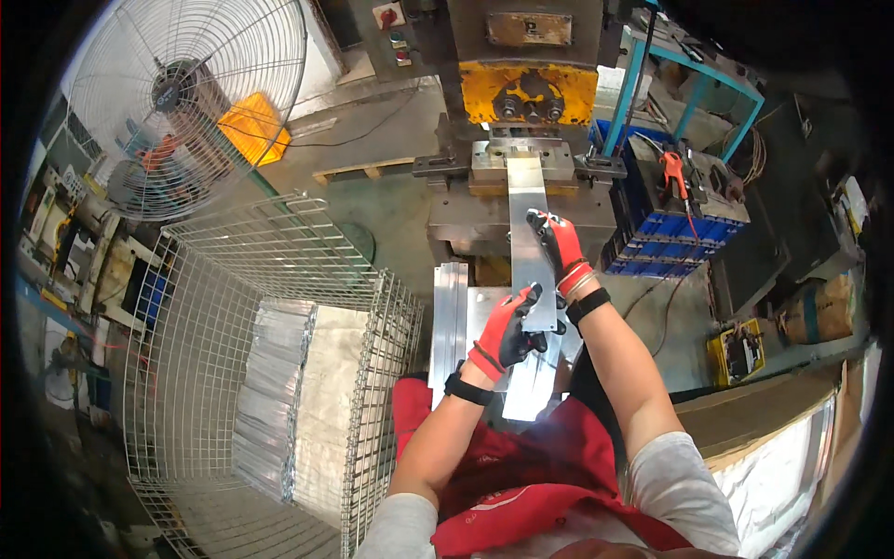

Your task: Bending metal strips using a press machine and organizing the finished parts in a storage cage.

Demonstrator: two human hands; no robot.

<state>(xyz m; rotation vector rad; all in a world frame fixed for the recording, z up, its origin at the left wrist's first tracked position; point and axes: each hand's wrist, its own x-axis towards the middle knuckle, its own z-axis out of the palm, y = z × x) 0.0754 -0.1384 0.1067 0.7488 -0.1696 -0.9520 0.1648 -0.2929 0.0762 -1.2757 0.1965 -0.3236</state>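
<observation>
Flat shiny metal strip (531,244) gripped by red-gloved left hand (507,328) and right hand (559,244), both closed on it.

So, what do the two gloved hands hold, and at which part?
Both hold one long flat silvery metal strip: the left hand at its near end, the right hand on its right edge, farther up.

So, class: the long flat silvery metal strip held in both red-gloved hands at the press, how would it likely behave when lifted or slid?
The long flat silvery metal strip looks straight between the left hand and right hand, so it is probably stiff. Its bare, shiny face suggests it could slide easily. Being thin and flat, it seems unlikely to roll, and probably light for its length.
</observation>
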